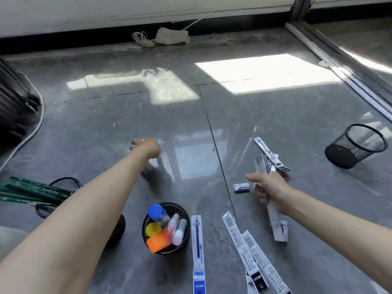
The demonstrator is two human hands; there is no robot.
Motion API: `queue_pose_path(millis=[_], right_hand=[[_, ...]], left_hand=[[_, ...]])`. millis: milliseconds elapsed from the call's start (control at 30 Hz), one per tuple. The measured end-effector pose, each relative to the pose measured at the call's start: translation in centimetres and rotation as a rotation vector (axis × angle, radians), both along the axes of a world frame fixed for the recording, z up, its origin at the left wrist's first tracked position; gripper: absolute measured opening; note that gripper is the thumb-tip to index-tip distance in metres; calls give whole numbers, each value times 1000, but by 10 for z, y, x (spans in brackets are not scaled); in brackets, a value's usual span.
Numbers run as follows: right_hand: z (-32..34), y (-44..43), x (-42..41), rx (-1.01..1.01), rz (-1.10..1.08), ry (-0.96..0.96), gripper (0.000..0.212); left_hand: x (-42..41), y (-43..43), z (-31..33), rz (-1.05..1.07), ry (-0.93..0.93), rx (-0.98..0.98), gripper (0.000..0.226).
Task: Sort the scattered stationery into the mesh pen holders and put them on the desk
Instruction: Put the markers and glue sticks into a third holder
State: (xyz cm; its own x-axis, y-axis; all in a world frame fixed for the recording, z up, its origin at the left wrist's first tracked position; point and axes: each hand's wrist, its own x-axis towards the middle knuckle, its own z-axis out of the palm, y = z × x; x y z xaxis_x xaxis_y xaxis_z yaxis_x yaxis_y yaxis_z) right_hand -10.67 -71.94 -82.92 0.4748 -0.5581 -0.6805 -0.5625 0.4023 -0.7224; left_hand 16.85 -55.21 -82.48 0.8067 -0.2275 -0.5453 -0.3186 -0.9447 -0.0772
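Right hand curls its fingers round a bundle of long white-and-clear pen packets. The bundle's long axis runs from near-right, below the wrist, to far-left above the knuckles. Just left of it a small white-and-blue eraser lies on the glossy grey tiled floor.

Left hand reaches far forward and low over the floor. It is blurred, so I cannot tell whether its fingers hold anything.

Nearer, a blue-labelled pen packet lies lengthwise near to far, beside an upright black mesh pen holder filled with glue bottles and coloured caps. Two white barcode-printed packets slant from near-right to far-left.

Another black mesh holder, at the left behind the forearm, carries green pencils pointing left. A third, empty mesh holder lies tipped at the far right, mouth up and rightward.
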Motion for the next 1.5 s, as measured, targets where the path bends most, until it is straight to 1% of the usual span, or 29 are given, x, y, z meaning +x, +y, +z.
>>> queue_pose_path(millis=[67, 133, 167, 200, 267, 300, 367, 467, 567, 667, 700, 733, 833, 933, 967, 1033, 1100, 1133, 1233, 1300, 1400, 1433, 1500], right_hand=[[-4, -3, -2, -233, 88, 27, 21], [-4, -8, -3, -541, 313, 133, 17], [-4, -8, -4, -653, 433, 201, 20], [-4, -9, -4, -713, 524, 241, 25], [-9, -8, -2, -733, 625, 247, 31], [-11, -5, 1, -747, 658, 248, 31], [-18, -1, 5, -838, 739, 283, 29], [-26, 0, 6, -952, 817, 357, 29], [-26, -1, 0, -907, 789, 303, 25], [-21, -4, -17, -774, 594, 173, 22], [-18, -5, -24, -745, 528, 148, 24], [-17, -7, -33, -730, 484, 151, 27], [-16, -14, -62, -725, 394, 199, 22], [-17, -21, -87, -747, 343, 362, 16], [-16, -21, -92, -723, 364, 428, 22], [-14, -16, -99, -619, 415, 508, 44], [-17, -6, -101, -560, 463, 534, 51], [-19, -1, -101, -540, 483, 532, 48], [-22, 10, -99, -523, 509, 509, 29], [-18, 11, -97, -545, 516, 496, 27], [-11, 4, -100, -576, 512, 411, 28], [-11, 0, -102, -570, 498, 391, 29], [-13, -6, -105, -527, 425, 350, 28]], left_hand=[[12, 5, -12, 50, 10, -48, 51], [18, 6, -19, 6, -5, -78, 47], [19, 6, -23, -15, -26, -98, 43], [19, 7, -28, -20, -58, -122, 39], [14, 8, -32, 5, -146, -204, 33], [11, 8, -32, 25, -193, -247, 30], [1, 8, -31, 63, -271, -313, 24], [-18, 3, -26, 47, -295, -391, 21], [-43, -8, -20, -40, -226, -441, 26], [-70, -25, -13, -73, -67, -543, 37], [-80, -33, -9, -106, -5, -563, 39], [-90, -41, -5, -156, 54, -564, 41], [-127, -68, 8, -357, 178, -533, 39], [-169, -93, 15, -485, 238, -512, 31], [-181, -99, 14, -501, 239, -504, 27], [-199, -109, 9, -504, 227, -501, 23], [-213, -116, 3, -494, 187, -507, 28], [-220, -119, 0, -482, 163, -509, 29], [-228, -123, -9, -460, 86, -522, 33], [-227, -124, -13, -505, 21, -512, 32], [-226, -121, -24, -624, -47, -460, 27], [-226, -120, -26, -628, -50, -456, 28], [-225, -122, -29, -564, -18, -478, 29]])
